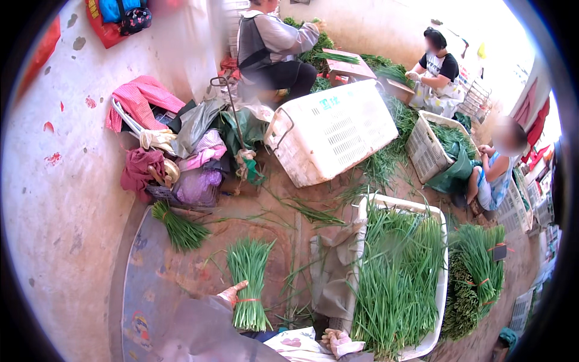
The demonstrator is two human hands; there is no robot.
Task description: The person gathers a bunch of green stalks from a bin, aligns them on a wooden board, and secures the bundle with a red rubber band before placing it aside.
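Note:
My left hand (pixel 234 292) is closed on the side of an upright bundle of garlic chives (pixel 250 268), just above the orange band near its pale cut ends. Low beside the white crate, my right hand (pixel 338 342) has its fingers curled; whatever they may hold does not show. Loose long green chives (pixel 395 265) fill the white plastic crate (pixel 445 259) to my right. A grey-brown cloth (pixel 335 271) hangs over the crate's left wall. Another bundle of chives (pixel 181 228) lies on the ground at the left.
Banded bundles (pixel 479 265) are stacked right of the crate. A large white crate (pixel 338 130) is tipped on its side ahead. Clothes and bags (pixel 175 139) pile up against the left wall. Several people sit at the back and right, among heaps of greens (pixel 386 151).

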